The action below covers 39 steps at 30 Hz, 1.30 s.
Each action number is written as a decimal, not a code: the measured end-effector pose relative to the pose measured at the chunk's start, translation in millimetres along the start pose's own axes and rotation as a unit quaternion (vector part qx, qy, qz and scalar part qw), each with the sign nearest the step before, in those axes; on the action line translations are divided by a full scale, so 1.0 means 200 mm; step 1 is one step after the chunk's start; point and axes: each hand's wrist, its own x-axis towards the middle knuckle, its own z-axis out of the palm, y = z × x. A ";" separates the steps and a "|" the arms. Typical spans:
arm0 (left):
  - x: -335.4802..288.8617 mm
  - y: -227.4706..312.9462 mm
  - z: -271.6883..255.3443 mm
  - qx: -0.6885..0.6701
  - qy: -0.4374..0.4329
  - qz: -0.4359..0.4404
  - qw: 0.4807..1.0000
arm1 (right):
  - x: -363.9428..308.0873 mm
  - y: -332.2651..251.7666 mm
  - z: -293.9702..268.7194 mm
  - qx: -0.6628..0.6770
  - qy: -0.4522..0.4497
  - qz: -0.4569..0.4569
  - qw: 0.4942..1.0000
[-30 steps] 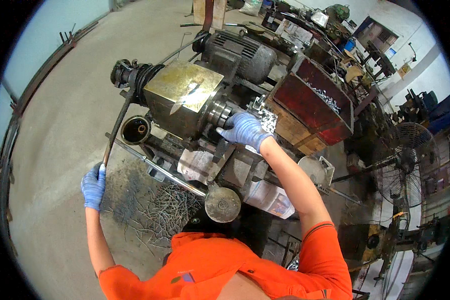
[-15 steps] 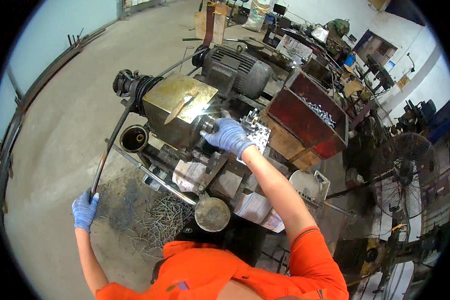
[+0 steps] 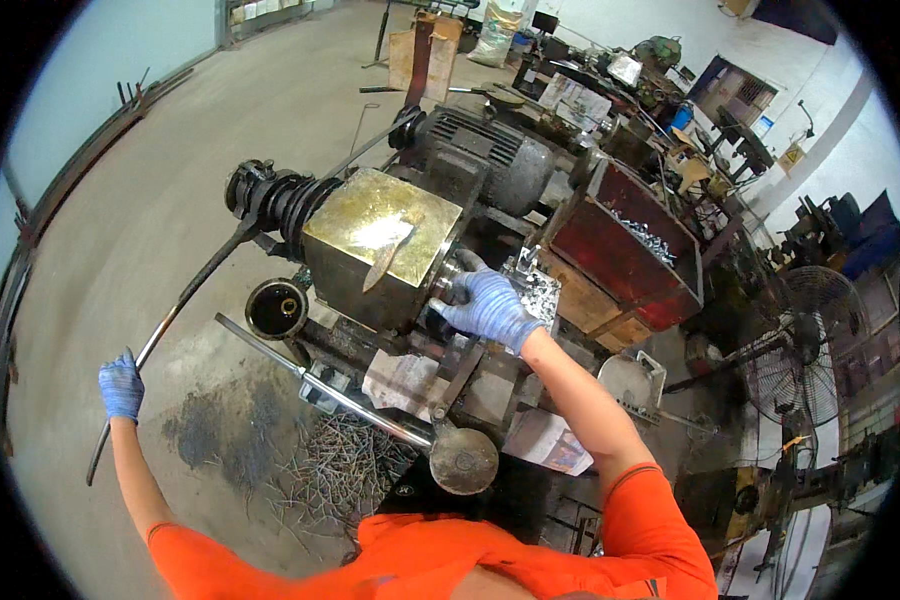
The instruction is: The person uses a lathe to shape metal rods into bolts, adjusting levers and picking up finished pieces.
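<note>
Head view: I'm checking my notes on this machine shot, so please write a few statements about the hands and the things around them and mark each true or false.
1. The left hand grips a long dark lever. True.
2. The right hand rests on the red bin. False: it is at the front of the brass-coloured machine housing, left of the bin.
3. Both hands wear blue gloves. True.
4. A standing fan is to the person's left. False: it stands at the right.
5. Thin metal scraps lie on the floor below the machine. True.
</note>
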 end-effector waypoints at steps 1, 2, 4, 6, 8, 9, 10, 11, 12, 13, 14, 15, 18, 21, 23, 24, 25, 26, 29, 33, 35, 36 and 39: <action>0.03 0.00 0.02 -0.008 -0.012 -0.007 1.000 | 0.01 0.03 0.05 -0.014 0.022 -0.005 1.000; 0.03 -0.01 0.01 -0.012 -0.029 -0.015 0.999 | 0.01 0.00 0.05 -0.024 0.041 -0.013 0.999; 0.01 0.04 0.01 -0.013 -0.070 -0.073 0.995 | -0.01 -0.01 -0.01 0.000 0.008 0.011 1.000; 0.06 0.13 -0.13 -0.075 -0.118 -0.235 0.962 | -0.03 -0.04 -0.03 0.027 0.011 0.021 0.999; 0.11 0.24 -0.23 -0.172 -0.095 -0.283 0.939 | -0.03 0.00 -0.05 0.053 0.002 0.015 0.998; 0.13 0.29 -0.25 -0.237 -0.050 -0.258 0.935 | -0.04 0.00 -0.05 0.063 -0.005 0.012 0.998; 0.15 0.35 -0.29 -0.301 -0.005 -0.230 0.926 | -0.08 0.01 -0.06 0.040 0.118 -0.054 0.991; 0.18 0.45 -0.34 -0.334 0.083 -0.200 0.917 | -0.10 0.04 -0.08 0.033 0.129 -0.022 0.991; 0.18 0.57 -0.39 -0.364 0.167 -0.170 0.900 | -0.15 0.03 -0.14 0.051 0.164 -0.025 0.985; 0.15 0.74 -0.41 -0.475 0.176 -0.210 0.836 | -0.21 0.02 -0.22 0.070 0.199 -0.029 0.977; 0.12 0.92 -0.35 -0.578 0.183 -0.246 0.756 | -0.29 0.08 -0.25 0.070 0.226 -0.012 0.971; 0.07 1.07 -0.19 -0.572 0.094 -0.224 0.783 | -0.36 0.13 -0.27 0.074 0.252 0.000 0.965; -0.03 1.52 0.10 -0.558 -0.247 -0.146 0.779 | -0.64 0.26 -0.38 0.094 0.235 0.098 0.963; 0.00 1.81 -0.24 -0.412 -0.302 -0.027 0.860 | -0.97 0.47 -0.40 0.046 0.272 0.190 0.942; -0.01 1.78 -0.05 -0.349 -0.253 0.043 0.901 | -1.22 0.71 -0.32 -0.084 0.291 0.146 0.942; 0.03 1.71 -0.02 -0.311 -0.242 0.110 0.912 | -1.31 0.73 -0.31 -0.047 0.266 0.207 0.940; 0.08 1.67 0.02 -0.272 -0.228 0.181 0.917 | -1.41 0.75 -0.31 -0.014 0.241 0.271 0.932; 0.10 1.64 0.08 -0.264 -0.205 0.184 0.924 | -1.50 0.80 -0.30 0.032 0.241 0.303 0.921; 0.18 1.64 0.17 -0.240 -0.159 0.193 0.938 | -1.79 1.05 -0.22 0.032 0.256 0.359 0.897; 0.18 1.57 0.03 -0.260 -0.235 0.151 0.924 | -2.13 1.36 -0.18 0.020 0.274 0.463 0.843; 0.21 1.50 0.08 -0.267 -0.300 0.100 0.910 | -2.37 1.56 -0.18 -0.094 0.251 0.446 0.854; 0.19 1.43 0.09 -0.306 -0.289 0.047 0.906 | -2.38 1.55 -0.21 -0.121 0.162 0.512 0.835; 0.15 1.15 0.31 -0.445 -0.200 -0.015 0.873 | -2.42 1.64 -0.20 -0.225 -0.001 0.529 0.818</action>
